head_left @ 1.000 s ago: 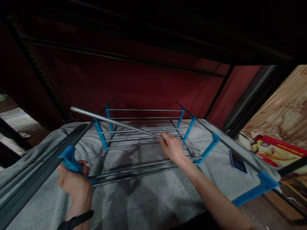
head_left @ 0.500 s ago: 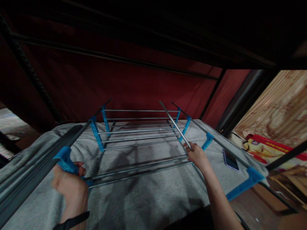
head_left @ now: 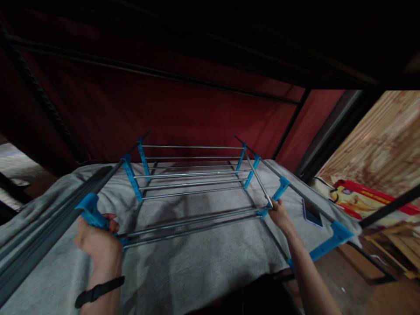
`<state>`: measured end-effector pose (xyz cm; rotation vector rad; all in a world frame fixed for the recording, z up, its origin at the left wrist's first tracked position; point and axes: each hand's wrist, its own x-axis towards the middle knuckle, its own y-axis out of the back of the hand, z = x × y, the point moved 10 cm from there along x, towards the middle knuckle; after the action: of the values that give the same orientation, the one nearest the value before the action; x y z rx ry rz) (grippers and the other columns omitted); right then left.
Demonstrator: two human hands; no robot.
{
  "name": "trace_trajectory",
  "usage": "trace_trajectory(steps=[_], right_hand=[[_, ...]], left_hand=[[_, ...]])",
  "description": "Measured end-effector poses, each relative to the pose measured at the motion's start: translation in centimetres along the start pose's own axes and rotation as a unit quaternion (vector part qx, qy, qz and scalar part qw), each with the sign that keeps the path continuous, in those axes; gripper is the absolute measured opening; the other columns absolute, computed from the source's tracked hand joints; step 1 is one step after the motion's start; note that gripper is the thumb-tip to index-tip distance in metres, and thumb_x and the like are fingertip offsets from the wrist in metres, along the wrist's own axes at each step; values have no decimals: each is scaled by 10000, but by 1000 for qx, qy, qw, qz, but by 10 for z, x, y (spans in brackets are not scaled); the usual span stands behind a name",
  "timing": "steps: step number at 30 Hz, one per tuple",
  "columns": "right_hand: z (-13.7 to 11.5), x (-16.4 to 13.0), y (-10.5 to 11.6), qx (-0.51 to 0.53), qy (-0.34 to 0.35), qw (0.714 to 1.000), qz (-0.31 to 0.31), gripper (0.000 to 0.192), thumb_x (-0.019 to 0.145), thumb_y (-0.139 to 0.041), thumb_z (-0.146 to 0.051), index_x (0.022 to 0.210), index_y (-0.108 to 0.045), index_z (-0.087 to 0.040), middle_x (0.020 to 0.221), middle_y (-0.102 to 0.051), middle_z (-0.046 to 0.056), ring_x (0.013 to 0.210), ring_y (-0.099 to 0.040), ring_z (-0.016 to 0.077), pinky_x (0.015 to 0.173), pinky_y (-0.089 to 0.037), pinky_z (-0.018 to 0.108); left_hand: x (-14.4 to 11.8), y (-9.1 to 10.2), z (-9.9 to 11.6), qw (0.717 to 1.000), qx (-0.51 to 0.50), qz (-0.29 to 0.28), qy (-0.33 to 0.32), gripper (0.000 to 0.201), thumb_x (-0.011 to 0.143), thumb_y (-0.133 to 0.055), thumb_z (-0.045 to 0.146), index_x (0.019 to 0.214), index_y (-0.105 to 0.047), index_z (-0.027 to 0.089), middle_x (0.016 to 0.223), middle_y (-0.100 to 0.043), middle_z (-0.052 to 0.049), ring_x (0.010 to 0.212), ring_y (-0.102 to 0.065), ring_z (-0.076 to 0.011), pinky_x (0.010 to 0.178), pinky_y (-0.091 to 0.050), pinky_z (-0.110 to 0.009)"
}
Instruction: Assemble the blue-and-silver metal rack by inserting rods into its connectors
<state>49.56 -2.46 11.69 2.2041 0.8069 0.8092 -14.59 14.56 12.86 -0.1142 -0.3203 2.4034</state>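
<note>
A metal rack with thin silver rods and blue plastic brackets lies on a grey blanket. My left hand grips the near-left blue bracket where two rods end. My right hand holds the near end of a loose silver rod beside the right blue bracket. The rod points away from me along the rack's right side.
A phone lies on the blanket at the right, next to the rack's dark right rail. A dark red fabric wall closes the back, with black bars overhead. Boxes and a patterned surface sit at the far right.
My right hand has swung the loose rod from lying across the rack to pointing away along its right side, and has moved right to the bracket. My left hand has stayed put.
</note>
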Motion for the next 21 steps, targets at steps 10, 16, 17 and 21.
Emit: trace_trajectory(steps=[10, 16, 17, 21], right_hand=[[11, -5, 9, 50, -53, 997, 0, 502, 671, -504, -195, 1104, -756, -157, 887, -577, 55, 835, -616, 214, 848, -522, 351], [7, -22, 17, 31, -45, 998, -15, 483, 714, -475, -241, 1095, -755, -142, 937, -617, 89, 878, -640, 232, 853, -519, 363], [6, -24, 17, 29, -39, 999, -19, 494, 720, -467, -249, 1107, -751, -137, 947, -622, 95, 887, -644, 234, 859, -520, 367], [10, -37, 18, 9, -22, 999, -23, 553, 742, -443, -289, 1197, -716, -134, 1058, -643, 120, 961, -657, 246, 905, -520, 380]], left_hand=[[3, 14, -1, 999, 12, 47, 4, 351, 908, -345, 312, 583, -412, 195, 496, -498, 14, 365, -360, -98, 384, -266, -195], [-2, 26, 6, 998, -11, 60, 0, 238, 861, -372, 301, 666, -468, 205, 536, -521, 26, 374, -380, -118, 373, -273, -223], [-4, 28, 6, 998, -15, 65, 2, 231, 858, -373, 306, 681, -481, 205, 541, -522, 27, 378, -379, -121, 373, -271, -229], [-10, 37, 6, 997, -1, 75, -5, 261, 848, -375, 336, 657, -490, 199, 572, -540, 9, 424, -426, -133, 401, -294, -250]])
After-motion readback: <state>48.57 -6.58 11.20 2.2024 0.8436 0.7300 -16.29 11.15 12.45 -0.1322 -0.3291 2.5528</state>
